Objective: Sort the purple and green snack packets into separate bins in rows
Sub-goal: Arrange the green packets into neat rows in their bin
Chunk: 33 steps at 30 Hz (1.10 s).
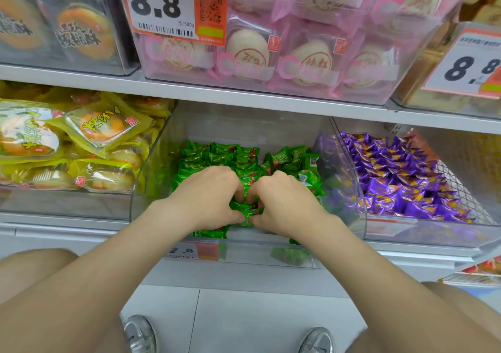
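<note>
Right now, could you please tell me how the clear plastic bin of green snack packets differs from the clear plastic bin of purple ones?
Both the left hand and right hand grip green packets at the front of the clear green-packet bin; the clear purple-packet bin is untouched. The green-packet bin's right side looks jumbled; the purple-packet bin's purple packets lie in tidy rows. Both sit side by side on one shelf.

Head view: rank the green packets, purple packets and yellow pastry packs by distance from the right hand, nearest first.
1. green packets, in the middle, gripped by the right hand.
2. purple packets, just to the right.
3. yellow pastry packs, far left, beyond the left hand.
</note>
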Each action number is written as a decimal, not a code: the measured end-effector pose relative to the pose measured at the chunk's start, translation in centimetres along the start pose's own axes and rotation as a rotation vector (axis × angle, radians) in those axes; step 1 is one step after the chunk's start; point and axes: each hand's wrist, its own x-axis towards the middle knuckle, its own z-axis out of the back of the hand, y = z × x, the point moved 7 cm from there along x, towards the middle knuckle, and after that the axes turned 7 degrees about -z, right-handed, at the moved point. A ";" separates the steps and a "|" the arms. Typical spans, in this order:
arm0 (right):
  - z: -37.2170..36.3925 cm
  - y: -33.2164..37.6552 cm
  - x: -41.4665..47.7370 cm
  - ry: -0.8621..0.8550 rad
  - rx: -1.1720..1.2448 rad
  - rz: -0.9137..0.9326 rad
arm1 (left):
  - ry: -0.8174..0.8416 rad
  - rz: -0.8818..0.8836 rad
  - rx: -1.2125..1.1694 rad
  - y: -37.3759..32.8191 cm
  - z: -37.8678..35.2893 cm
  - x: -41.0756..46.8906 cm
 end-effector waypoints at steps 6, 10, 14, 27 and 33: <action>3.5 -3.7 0.0 -0.061 0.163 -0.098 | -0.048 0.028 -0.004 0.2 0.2 0.1; 7.0 -7.1 -1.5 -0.218 0.100 -0.168 | -0.054 0.025 -0.008 0.1 0.2 0.1; 5.4 -6.6 -3.2 0.087 -0.116 -0.133 | -0.064 0.010 -0.021 0.0 0.3 0.2; 6.1 -5.8 -3.6 0.036 -0.036 -0.029 | -0.111 -0.080 -0.249 -1.3 0.6 0.3; 8.6 -4.2 -4.4 -0.276 0.471 -0.086 | -0.101 -0.078 -0.840 -2.9 2.0 -0.2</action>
